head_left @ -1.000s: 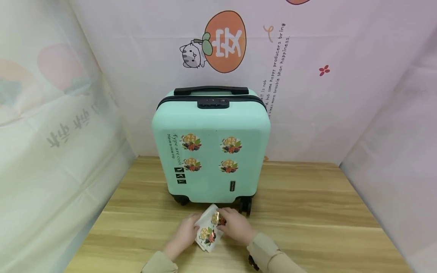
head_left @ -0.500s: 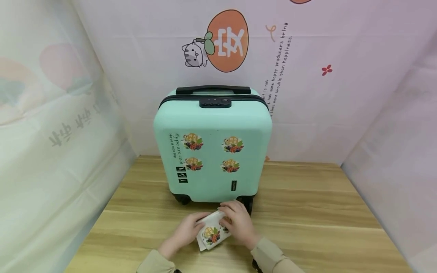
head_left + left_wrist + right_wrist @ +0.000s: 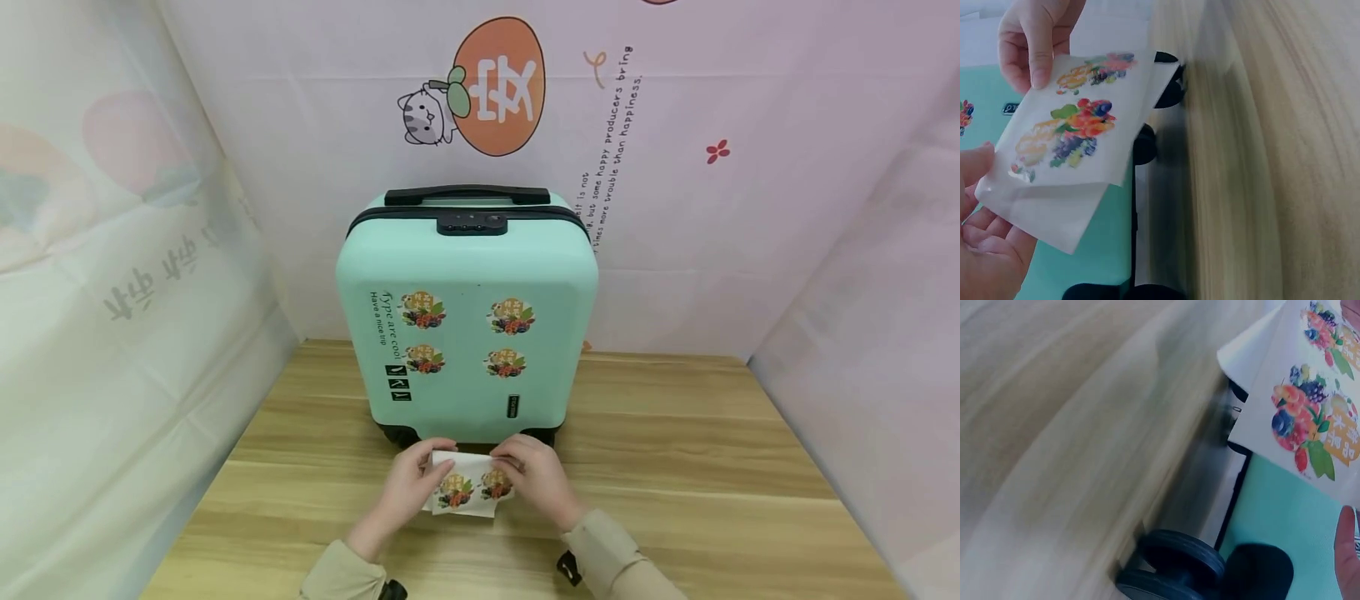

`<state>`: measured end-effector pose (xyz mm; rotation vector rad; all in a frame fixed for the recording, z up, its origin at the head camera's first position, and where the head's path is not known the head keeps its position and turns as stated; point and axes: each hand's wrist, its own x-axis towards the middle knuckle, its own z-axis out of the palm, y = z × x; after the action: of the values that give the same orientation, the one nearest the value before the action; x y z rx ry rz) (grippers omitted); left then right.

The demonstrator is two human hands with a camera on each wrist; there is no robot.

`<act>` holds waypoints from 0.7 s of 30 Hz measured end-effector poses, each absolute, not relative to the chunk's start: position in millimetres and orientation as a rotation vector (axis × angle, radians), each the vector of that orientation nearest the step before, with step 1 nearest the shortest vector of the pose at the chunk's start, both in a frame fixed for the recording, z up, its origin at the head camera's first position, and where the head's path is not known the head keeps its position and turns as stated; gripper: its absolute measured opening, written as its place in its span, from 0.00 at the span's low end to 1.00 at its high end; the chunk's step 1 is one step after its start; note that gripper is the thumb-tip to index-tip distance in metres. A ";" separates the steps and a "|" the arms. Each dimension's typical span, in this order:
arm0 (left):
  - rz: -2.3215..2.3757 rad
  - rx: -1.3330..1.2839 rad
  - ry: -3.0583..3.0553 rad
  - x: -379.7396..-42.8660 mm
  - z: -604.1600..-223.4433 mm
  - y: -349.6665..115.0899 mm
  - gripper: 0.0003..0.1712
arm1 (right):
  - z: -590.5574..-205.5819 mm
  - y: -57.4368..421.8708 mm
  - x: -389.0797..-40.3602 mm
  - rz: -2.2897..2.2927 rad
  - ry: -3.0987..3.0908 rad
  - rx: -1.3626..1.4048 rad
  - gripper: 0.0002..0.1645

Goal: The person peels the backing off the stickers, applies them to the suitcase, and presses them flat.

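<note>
A white sheet of backing paper with two fruit-print stickers is held in front of the suitcase's lower edge. My left hand pinches its left edge, thumb in front and fingers behind. At the upper right corner, beside the second sticker, my right hand pinches the paper between thumb and fingers. The left wrist view shows the sheet doubled, with a second layer below the printed one. The mint-green suitcase stands upright behind it, bearing several matching round fruit stickers.
Black wheels sit under the suitcase, just behind the hands. A black carry handle and lock are on top. The wooden table extends to both sides, and printed cloth hangs close behind and at the sides.
The sheet has turned from a slant to nearly level and moved slightly up toward the suitcase. Both hands have shifted their grip, the right now at the upper right corner.
</note>
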<state>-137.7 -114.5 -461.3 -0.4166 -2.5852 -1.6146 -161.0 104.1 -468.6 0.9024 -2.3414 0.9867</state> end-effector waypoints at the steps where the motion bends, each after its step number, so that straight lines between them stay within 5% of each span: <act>1: -1.632 -0.407 -2.569 -137.3 -460.8 -114.6 0.15 | -467.8 105.1 -161.1 1.007 -2.340 0.907 0.06; 12: -1.823 -0.272 -2.339 -143.4 -446.5 -104.5 0.10 | -450.3 112.9 -166.7 1.079 -2.301 0.899 0.06; 21: -1.827 -0.225 -2.271 -149.1 -435.6 -93.8 0.06 | -429.7 104.3 -161.7 0.935 -2.362 0.929 0.16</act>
<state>-149.1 -93.8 -435.6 -0.2247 -2.2712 -1.8268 -161.7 104.3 -429.7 0.9289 -2.3616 0.9347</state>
